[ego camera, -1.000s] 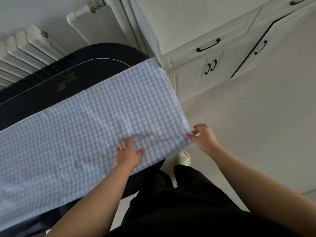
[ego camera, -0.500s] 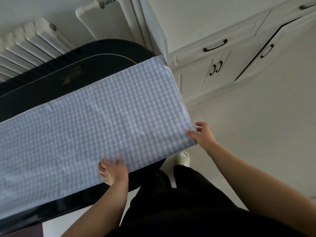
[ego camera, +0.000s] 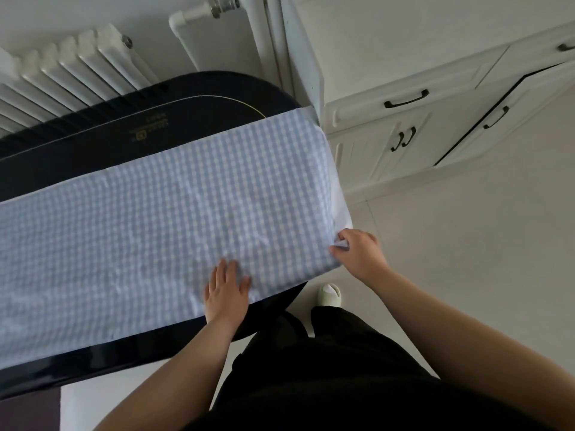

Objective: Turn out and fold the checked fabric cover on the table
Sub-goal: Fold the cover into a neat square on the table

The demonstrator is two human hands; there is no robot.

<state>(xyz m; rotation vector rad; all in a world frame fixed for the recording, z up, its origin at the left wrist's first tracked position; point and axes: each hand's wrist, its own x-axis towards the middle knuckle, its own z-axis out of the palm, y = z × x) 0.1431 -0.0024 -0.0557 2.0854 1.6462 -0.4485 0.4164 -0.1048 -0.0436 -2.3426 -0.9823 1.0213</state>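
Note:
The blue and white checked fabric cover lies spread flat along the dark oval table, running off the left of the view. My left hand rests flat on the cover's near edge, fingers apart. My right hand pinches the cover's near right corner, where a white inner layer shows along the right end.
A white radiator stands against the wall behind the table. White cabinets with black handles are to the right. Pale floor tiles fill the right side, with my slippered foot just below the table's right end.
My left hand slid back to the cover's near edge, then moved onto the fabric again, pressing flat. My right hand stayed at the right corner, and the white inner layer now shows there.

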